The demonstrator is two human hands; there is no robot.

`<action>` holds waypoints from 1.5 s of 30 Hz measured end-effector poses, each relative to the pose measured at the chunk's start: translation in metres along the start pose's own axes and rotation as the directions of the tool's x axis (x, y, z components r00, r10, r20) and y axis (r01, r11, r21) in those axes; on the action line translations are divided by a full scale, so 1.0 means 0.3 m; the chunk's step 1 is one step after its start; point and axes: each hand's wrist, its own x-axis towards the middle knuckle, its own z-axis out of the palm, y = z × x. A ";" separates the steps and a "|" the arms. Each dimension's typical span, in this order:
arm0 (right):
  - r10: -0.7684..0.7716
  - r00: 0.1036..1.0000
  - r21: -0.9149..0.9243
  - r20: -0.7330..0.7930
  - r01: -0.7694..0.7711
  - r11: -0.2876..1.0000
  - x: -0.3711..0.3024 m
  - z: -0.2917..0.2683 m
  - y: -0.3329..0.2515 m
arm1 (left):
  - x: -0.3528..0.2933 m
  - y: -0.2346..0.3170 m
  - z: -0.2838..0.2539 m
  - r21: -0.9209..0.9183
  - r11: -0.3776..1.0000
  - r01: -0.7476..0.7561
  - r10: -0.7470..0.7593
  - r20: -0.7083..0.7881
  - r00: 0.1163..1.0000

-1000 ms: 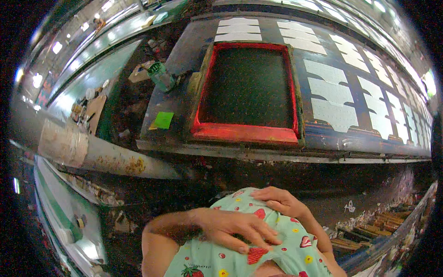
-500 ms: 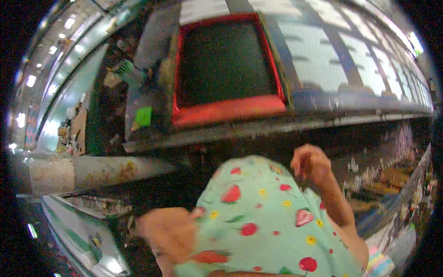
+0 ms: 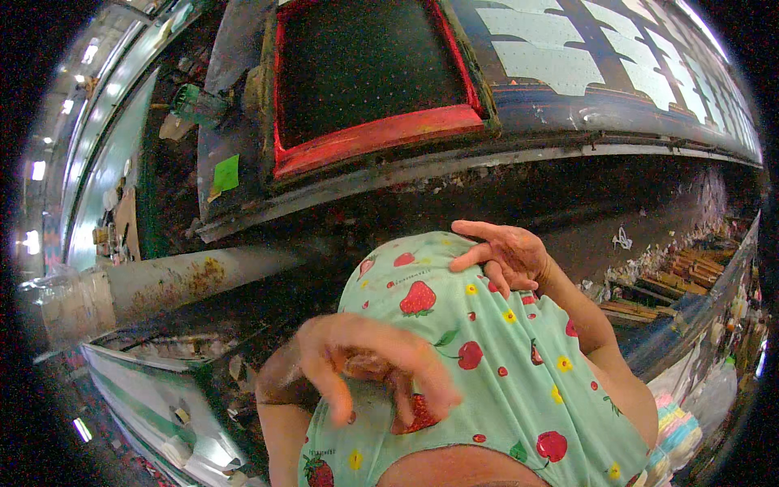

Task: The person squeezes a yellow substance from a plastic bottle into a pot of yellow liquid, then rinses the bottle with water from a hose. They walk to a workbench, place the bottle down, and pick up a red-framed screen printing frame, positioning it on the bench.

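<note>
My left hand (image 3: 367, 334) hovers in front of my mint-green shirt (image 3: 454, 321), which is printed with strawberries, cherries and yellow flowers. Its fingers are bent but apart, slightly blurred, with nothing seen between them. To the right and farther off, my right hand (image 3: 513, 252) is beside the shirt's far edge, fingers spread and nothing in them. I cannot tell whether either hand touches the cloth. Beyond both hands, a rectangular frame with red inner edges and a dark mesh-like panel (image 3: 365, 77) lies on a long table (image 3: 365, 188).
White cut pieces (image 3: 544, 61) lie in rows along the table to the right. A green square (image 3: 225, 174) sits by the frame's left corner. A stained pipe (image 3: 191, 282) runs at left, above a white-and-green box (image 3: 154, 398). Wooden strips (image 3: 690, 272) are low on the right.
My left hand has come up and rightward in front of the shirt, its fingers parting. The right hand has uncurled and spread. The frame and table now appear higher in the view.
</note>
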 end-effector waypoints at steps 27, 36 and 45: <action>-0.892 0.452 -0.866 -0.014 -0.452 -0.215 0.088 0.020 0.008 | -0.581 0.191 -0.457 0.724 0.135 0.677 0.939 -0.312 0.147; -0.404 0.897 -0.302 0.176 -0.342 -0.890 0.708 0.110 -0.207 | -0.783 0.823 -1.182 0.534 0.360 0.765 0.912 -0.029 -0.409; -0.428 0.897 -0.303 0.113 -0.379 -0.874 0.776 0.033 -0.238 | -0.686 0.896 -1.262 0.523 0.590 0.615 0.801 -0.285 -0.526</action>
